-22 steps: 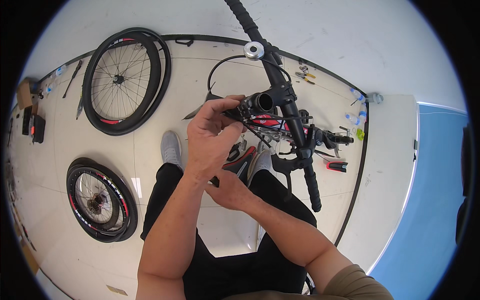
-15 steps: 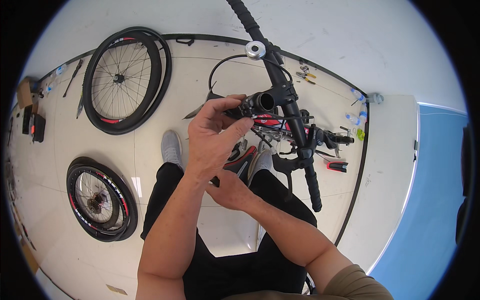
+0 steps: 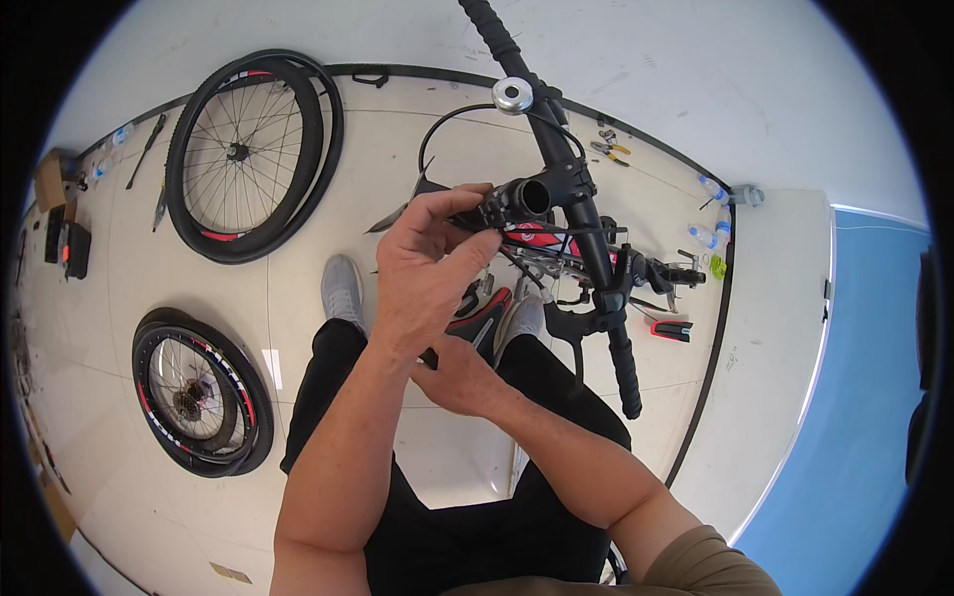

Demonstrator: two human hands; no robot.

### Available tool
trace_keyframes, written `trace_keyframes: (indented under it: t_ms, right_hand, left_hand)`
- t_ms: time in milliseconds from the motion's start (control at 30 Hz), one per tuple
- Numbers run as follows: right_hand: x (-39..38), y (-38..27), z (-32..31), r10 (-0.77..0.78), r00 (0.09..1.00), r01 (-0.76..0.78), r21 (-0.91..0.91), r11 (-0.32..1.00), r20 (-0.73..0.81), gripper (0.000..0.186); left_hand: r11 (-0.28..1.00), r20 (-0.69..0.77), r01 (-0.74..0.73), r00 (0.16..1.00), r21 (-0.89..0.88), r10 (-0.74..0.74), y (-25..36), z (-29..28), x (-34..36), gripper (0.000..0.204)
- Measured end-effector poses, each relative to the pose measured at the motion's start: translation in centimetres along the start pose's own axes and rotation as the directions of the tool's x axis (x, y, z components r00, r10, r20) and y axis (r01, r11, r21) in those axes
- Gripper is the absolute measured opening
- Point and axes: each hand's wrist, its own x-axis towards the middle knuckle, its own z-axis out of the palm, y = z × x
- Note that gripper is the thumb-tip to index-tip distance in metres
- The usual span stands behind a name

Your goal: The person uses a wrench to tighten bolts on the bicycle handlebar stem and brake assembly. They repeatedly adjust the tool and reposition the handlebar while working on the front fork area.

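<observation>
My left hand (image 3: pixel 425 263) is closed, thumb and fingers pinching a black clamp (image 3: pixel 494 210) around the open end of a black tube (image 3: pixel 535 199). The tube end sits just left of the handlebar's stem (image 3: pixel 568 183). Below it, my right hand (image 3: pixel 459 379) is closed beside my left wrist. A small dark piece (image 3: pixel 429 359) shows at its fingers, too hidden to name. The black drop handlebar (image 3: pixel 586 223) crosses on the right, carrying a silver bell (image 3: pixel 513 95) and a brake lever (image 3: pixel 576 343). A red and black bicycle frame part (image 3: pixel 483 323) lies between my feet.
Two stacks of wheels and tyres lie on the left: an upper wheel (image 3: pixel 237 152) and a lower wheel (image 3: pixel 189 399). Yellow-handled pliers (image 3: pixel 611 152) and plastic bottles (image 3: pixel 704 236) lie along the wall. A black and red piece (image 3: pixel 672 330) rests at the right.
Both hands keep their holds. The handlebar and tube end appear very slightly farther right in view.
</observation>
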Motion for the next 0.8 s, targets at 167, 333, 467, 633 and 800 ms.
trace_keyframes:
  t_ms: [167,333,467,633,800]
  right_hand:
    - [0.0,0.1,0.1,0.006,1.0,-0.006,0.008,1.0,-0.003,0.035]
    - [-0.01,-0.14,-0.14,0.019,1.0,-0.019,0.004,1.0,0.015,0.035]
    - [0.04,0.08,-0.04,0.0,1.0,0.0,0.006,1.0,-0.005,0.035]
    - [0.12,0.06,-0.13,-0.007,1.0,0.007,0.007,1.0,0.0,0.035]
    - [0.14,0.1,-0.07,0.0,1.0,0.0,0.004,1.0,-0.009,0.035]
  left_hand:
    - [0.999,-0.032,0.031,0.999,-0.039,-0.032,0.11,0.24,0.01,0.03]
    - [0.999,-0.041,0.03,0.999,-0.028,-0.031,-0.07,0.19,0.04,0.03]
    - [1.0,-0.023,0.017,1.0,-0.003,-0.017,-0.15,0.03,0.08,0.03]
    - [1.0,-0.019,0.018,1.0,-0.001,-0.018,-0.09,0.13,0.1,0.03]
    - [0.995,-0.038,0.062,0.997,-0.08,-0.065,0.09,0.06,0.19,0.03]
